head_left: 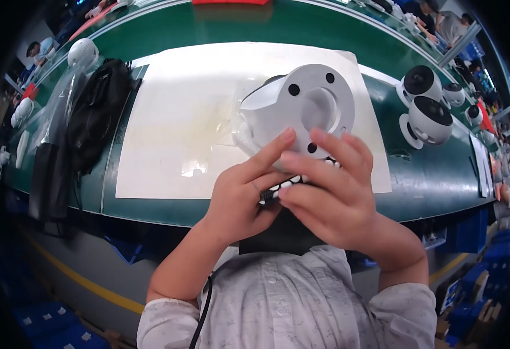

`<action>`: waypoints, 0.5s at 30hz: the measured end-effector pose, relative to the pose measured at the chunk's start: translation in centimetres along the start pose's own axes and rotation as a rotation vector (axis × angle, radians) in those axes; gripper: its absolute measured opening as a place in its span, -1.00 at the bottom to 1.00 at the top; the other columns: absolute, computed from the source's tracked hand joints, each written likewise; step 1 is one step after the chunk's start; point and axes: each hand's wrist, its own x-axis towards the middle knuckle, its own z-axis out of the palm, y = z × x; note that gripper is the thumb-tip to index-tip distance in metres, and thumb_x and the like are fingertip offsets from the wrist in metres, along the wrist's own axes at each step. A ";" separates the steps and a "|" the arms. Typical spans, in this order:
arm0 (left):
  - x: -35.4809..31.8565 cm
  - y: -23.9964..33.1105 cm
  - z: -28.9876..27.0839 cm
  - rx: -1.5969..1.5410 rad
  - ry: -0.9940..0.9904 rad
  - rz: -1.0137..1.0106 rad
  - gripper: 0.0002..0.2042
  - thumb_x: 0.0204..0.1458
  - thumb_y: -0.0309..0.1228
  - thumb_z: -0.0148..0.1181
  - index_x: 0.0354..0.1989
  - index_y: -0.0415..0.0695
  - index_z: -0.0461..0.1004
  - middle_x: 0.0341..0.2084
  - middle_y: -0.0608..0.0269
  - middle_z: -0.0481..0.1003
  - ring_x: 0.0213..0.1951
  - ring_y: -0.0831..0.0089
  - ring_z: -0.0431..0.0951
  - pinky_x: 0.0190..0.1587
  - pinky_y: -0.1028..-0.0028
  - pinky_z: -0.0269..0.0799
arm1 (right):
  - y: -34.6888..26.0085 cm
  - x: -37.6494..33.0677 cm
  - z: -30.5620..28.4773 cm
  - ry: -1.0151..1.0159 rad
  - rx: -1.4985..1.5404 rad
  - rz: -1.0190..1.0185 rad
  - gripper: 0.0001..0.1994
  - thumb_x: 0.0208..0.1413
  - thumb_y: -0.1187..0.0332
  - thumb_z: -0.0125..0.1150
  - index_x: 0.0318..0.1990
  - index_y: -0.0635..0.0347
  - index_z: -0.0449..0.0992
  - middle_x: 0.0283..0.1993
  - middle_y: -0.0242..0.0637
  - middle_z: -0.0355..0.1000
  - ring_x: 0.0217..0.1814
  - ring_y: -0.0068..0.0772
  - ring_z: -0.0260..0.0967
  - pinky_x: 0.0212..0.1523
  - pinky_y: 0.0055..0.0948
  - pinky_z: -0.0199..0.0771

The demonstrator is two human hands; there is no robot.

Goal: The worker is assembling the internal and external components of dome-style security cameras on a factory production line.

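A black strip with white oval spots [284, 185] lies between my two hands. My left hand [237, 195] is closed on its near end, its index finger stretched toward the white device. My right hand [339, 192] curls over the strip, thumb on one edge and fingers on the other; the fingers are slightly blurred and their contact is partly hidden. Just beyond my fingertips, the white rounded device [269, 110] shows its ring-shaped base, dotted with black round pads [294, 89]. Clear plastic film shows along its left side. Beneath it is a large white sheet [173, 122].
On the green table [423, 192], several white ball-shaped devices with dark faces [431, 119] stand at right. A black bag [100, 113] and clear plastic wrapping [63, 110] lie at left. A red object [231, 2] sits at the far edge. Other people work farther off.
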 end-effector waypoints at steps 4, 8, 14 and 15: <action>-0.9 0.0 0.2 -0.192 -0.074 -0.271 -0.68 -0.47 -0.61 0.12 -0.38 -0.20 0.46 0.04 0.18 0.21 -0.25 0.29 0.47 -0.32 0.50 0.39 | 0.1 -1.0 0.5 0.123 0.079 -0.183 -0.83 -0.40 0.41 0.23 -0.52 0.06 0.43 -0.18 -0.37 0.36 -0.05 -0.17 0.22 0.08 -0.22 -0.02; -0.8 -0.2 0.3 -0.026 -0.013 -0.067 -0.72 -0.49 -0.65 0.13 -0.45 -0.20 0.47 0.02 0.17 0.24 -0.35 0.29 0.49 -0.35 0.51 0.39 | 3.3 -0.5 -1.0 0.142 0.206 0.364 -0.92 -0.20 0.50 0.08 -0.46 0.19 0.37 0.00 -0.10 0.21 0.21 -0.05 -0.07 0.13 -0.22 -0.06; -0.7 -0.1 0.6 -0.068 0.032 -0.071 -0.71 -0.50 -0.67 0.12 -0.45 -0.22 0.48 0.02 0.15 0.24 -0.38 0.30 0.50 -0.38 0.51 0.39 | 4.8 -0.6 -1.3 0.051 0.256 0.525 -0.94 -0.15 0.50 0.05 -0.45 0.22 0.38 0.02 -0.15 0.22 0.21 -0.13 -0.04 0.13 -0.27 -0.08; -0.7 -0.1 0.7 -0.071 0.029 -0.074 -0.71 -0.50 -0.67 0.12 -0.45 -0.22 0.48 0.02 0.15 0.24 -0.38 0.30 0.50 -0.38 0.51 0.39 | 4.6 -0.6 -1.5 0.049 0.257 0.530 -0.94 -0.15 0.50 0.05 -0.45 0.22 0.38 0.02 -0.15 0.22 0.21 -0.13 -0.04 0.13 -0.27 -0.08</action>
